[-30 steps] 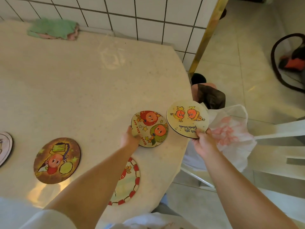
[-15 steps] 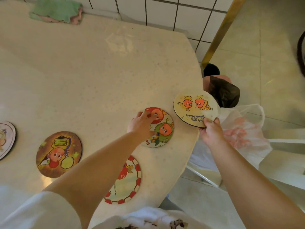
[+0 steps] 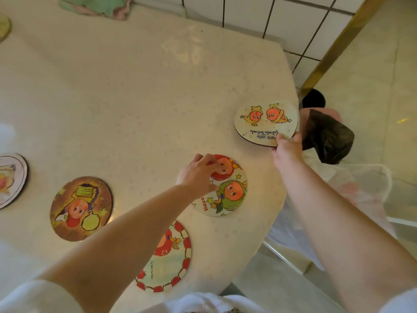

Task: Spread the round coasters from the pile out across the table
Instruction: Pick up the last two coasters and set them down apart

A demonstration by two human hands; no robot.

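Observation:
Several round cartoon coasters lie spread on the cream table [image 3: 135, 91]. My left hand [image 3: 199, 172] rests flat on a red-and-green character coaster [image 3: 228, 193] lying near the right edge, fingertips pressing its top. My right hand [image 3: 286, 150] pinches the near rim of a pale coaster with two orange figures [image 3: 266, 123], holding it low over the table's right edge. A brown coaster [image 3: 81, 208] lies at the left. A red-bordered coaster [image 3: 169, 260] sits near the front edge, partly under my left forearm. Another coaster [image 3: 11, 179] is cut off at the far left.
A green and pink cloth [image 3: 97, 5] lies at the table's back edge by the tiled wall. Off the right edge are a dark bag over a pink bin [image 3: 327, 136], a thin white plastic bag [image 3: 352, 190] and a gold post [image 3: 334, 48].
My left hand has set the red-and-green coaster flat on the table and now presses on top of it. My right hand has carried the pale coaster further over the table's right edge.

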